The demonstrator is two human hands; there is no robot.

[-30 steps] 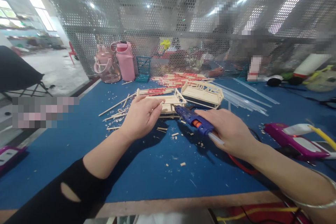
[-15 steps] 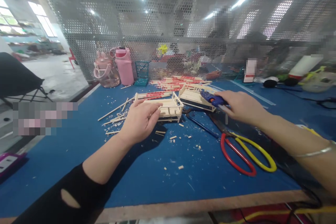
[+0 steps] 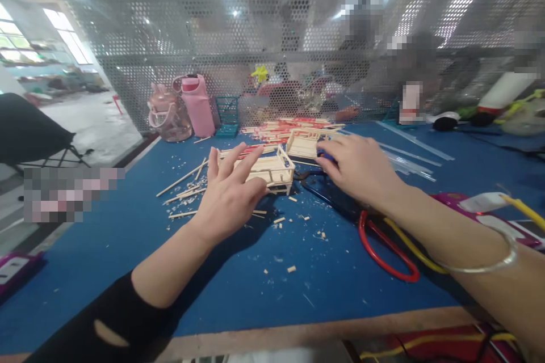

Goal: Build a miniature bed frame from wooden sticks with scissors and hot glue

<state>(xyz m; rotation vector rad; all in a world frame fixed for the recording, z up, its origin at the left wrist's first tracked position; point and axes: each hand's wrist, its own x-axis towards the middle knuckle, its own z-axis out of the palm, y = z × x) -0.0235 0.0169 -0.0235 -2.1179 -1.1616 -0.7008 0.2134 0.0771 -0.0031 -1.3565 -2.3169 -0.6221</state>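
Note:
My left hand (image 3: 232,195) is at the near side of a small frame of pale wooden sticks (image 3: 279,173), its fingers spread and the thumb close to the frame's front rail. My palm hides the frame's left part. My right hand (image 3: 361,167) curls around a blue glue gun (image 3: 327,155), of which only a small part shows beneath the fingers. Just behind it stands a second stick frame (image 3: 304,144). Under my right forearm lie scissors with one red handle (image 3: 370,249) and one yellow handle (image 3: 411,241). Dark-handled pliers (image 3: 317,190) lie between the hands.
Sticks with red wrapping (image 3: 289,129) are heaped at the back. Loose sticks (image 3: 185,194) and scraps lie on the blue tabletop (image 3: 238,295). Clear glue sticks (image 3: 409,164) and a purple power strip (image 3: 451,201) are right. Pink bottles (image 3: 200,108) stand by the perforated metal screen (image 3: 204,28).
My left fingers have lifted and spread from the frame. My right hand has moved left and turned over the glue gun, now mostly covering it. The glue sticks and power strip have come into view.

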